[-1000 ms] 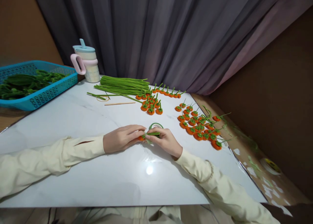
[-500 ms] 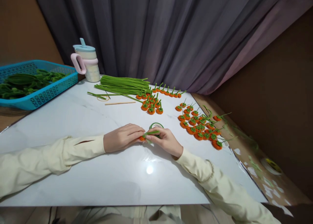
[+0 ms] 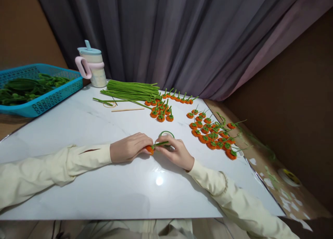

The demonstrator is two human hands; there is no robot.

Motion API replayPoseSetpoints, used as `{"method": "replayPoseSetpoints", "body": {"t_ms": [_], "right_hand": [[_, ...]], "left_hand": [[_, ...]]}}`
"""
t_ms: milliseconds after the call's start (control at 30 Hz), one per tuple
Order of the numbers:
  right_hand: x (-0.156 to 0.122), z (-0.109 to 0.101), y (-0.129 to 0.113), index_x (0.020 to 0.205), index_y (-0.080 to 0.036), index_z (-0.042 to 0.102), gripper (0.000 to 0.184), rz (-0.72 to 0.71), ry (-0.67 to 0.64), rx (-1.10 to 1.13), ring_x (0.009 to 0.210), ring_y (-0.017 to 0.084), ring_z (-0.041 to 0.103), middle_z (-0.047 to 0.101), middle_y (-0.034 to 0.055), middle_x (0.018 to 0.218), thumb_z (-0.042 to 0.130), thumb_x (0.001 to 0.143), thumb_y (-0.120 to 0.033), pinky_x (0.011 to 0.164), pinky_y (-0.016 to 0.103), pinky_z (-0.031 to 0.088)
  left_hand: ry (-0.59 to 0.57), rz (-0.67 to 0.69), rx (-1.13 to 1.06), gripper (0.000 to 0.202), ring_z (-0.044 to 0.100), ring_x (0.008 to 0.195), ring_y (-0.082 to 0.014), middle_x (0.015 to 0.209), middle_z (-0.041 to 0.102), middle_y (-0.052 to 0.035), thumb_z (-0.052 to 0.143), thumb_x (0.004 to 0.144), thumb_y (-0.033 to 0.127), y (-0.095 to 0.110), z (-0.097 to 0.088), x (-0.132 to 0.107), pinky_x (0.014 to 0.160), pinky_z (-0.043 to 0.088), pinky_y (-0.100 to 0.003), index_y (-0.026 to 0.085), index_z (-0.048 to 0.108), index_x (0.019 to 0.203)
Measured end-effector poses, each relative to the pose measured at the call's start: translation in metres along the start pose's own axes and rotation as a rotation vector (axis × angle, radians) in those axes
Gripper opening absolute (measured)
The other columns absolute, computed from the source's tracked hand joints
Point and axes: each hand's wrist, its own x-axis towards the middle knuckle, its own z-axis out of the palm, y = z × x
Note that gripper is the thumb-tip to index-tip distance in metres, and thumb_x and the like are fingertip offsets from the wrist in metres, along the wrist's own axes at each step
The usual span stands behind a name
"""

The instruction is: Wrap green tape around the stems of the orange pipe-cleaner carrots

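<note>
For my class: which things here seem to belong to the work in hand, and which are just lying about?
Probably the work:
orange piece, in the left hand
its green stem, at the right hand
green-rimmed roll
matching orange pieces
green bundle
perhaps the blue basket of green pieces

Probably just lying about:
lidded cup
white scraps

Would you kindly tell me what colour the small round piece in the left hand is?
The small round piece is orange, seen in the head view.
</note>
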Motion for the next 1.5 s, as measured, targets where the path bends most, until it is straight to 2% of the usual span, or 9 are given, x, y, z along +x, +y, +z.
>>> {"method": "replayPoseSetpoints", "body": {"t_ms": [100, 200, 433, 767, 933, 1133, 1367, 1500], "right_hand": [[-0.001, 0.000, 0.001, 0.088, -0.020, 0.060, 0.009, -0.143, 0.002, -0.159, 0.069, 0.013, 0.057, 0.066, 0.0039, 0.080, 0.053, 0.085, -0.023, 0.068, 0.026, 0.046], [0.000, 0.000, 0.003, 0.089, -0.019, 0.060, 0.009, -0.257, 0.020, -0.195, 0.067, 0.013, 0.056, 0.066, 0.0037, 0.079, 0.052, 0.085, -0.019, 0.068, 0.026, 0.046], [0.006, 0.000, 0.007, 0.091, -0.017, 0.060, 0.009, -0.327, 0.034, -0.170, 0.069, 0.012, 0.059, 0.068, 0.0052, 0.081, 0.054, 0.084, -0.016, 0.065, 0.023, 0.047], [0.003, -0.001, 0.003, 0.084, -0.017, 0.063, 0.009, -0.103, 0.042, -0.072, 0.063, 0.010, 0.060, 0.067, 0.0035, 0.075, 0.057, 0.082, -0.023, 0.060, 0.020, 0.047], [0.008, -0.004, 0.000, 0.083, -0.015, 0.064, 0.010, 0.009, -0.037, -0.001, 0.064, 0.011, 0.060, 0.067, 0.0041, 0.075, 0.060, 0.079, -0.023, 0.062, 0.022, 0.048], [0.014, -0.011, -0.001, 0.083, -0.014, 0.061, 0.017, 0.137, -0.230, 0.327, 0.075, 0.015, 0.064, 0.066, 0.0050, 0.080, 0.066, 0.074, -0.027, 0.070, 0.025, 0.049], [0.015, -0.008, 0.000, 0.081, -0.014, 0.057, 0.021, 0.267, -0.300, 0.532, 0.070, 0.014, 0.064, 0.066, 0.0034, 0.071, 0.067, 0.074, -0.031, 0.072, 0.028, 0.049], [0.015, -0.008, -0.001, 0.082, -0.013, 0.058, 0.023, 0.289, -0.279, 0.570, 0.069, 0.014, 0.063, 0.066, 0.0042, 0.070, 0.067, 0.074, -0.032, 0.072, 0.028, 0.048]], "left_hand": [[0.001, 0.016, -0.018, 0.015, 0.052, 0.084, -0.0182, 0.092, 0.058, -0.0107, 0.036, 0.093, 0.017, 0.000, -0.001, 0.000, 0.078, 0.043, -0.031, 0.013, 0.047, 0.104], [0.008, 0.029, -0.025, 0.015, 0.051, 0.083, -0.0179, 0.091, 0.058, -0.0105, 0.036, 0.093, 0.016, 0.000, -0.001, 0.000, 0.077, 0.043, -0.030, 0.012, 0.046, 0.104], [0.049, 0.036, -0.022, 0.015, 0.050, 0.083, -0.0182, 0.091, 0.057, -0.0111, 0.035, 0.093, 0.014, -0.002, -0.002, -0.001, 0.077, 0.044, -0.031, 0.012, 0.045, 0.103], [0.031, 0.031, -0.018, 0.019, 0.051, 0.091, -0.0196, 0.098, 0.056, -0.0121, 0.036, 0.093, 0.016, -0.002, -0.002, -0.001, 0.082, 0.043, -0.034, 0.014, 0.042, 0.111], [0.004, -0.012, -0.070, 0.018, 0.051, 0.088, -0.0190, 0.095, 0.057, -0.0113, 0.037, 0.092, 0.014, -0.001, -0.003, -0.001, 0.080, 0.043, -0.032, 0.014, 0.045, 0.107], [-0.012, -0.170, -0.267, 0.017, 0.055, 0.086, -0.0150, 0.095, 0.058, -0.0081, 0.038, 0.091, 0.015, 0.002, -0.005, -0.002, 0.076, 0.043, -0.024, 0.014, 0.048, 0.104], [-0.015, -0.406, -0.484, 0.015, 0.057, 0.075, -0.0121, 0.086, 0.061, -0.0037, 0.042, 0.089, 0.023, 0.009, -0.008, 0.002, 0.068, 0.044, -0.022, 0.014, 0.053, 0.095], [0.019, -0.523, -0.599, 0.017, 0.056, 0.074, -0.0128, 0.083, 0.061, -0.0037, 0.043, 0.088, 0.027, 0.009, -0.008, 0.004, 0.067, 0.044, -0.024, 0.014, 0.053, 0.093]]}}
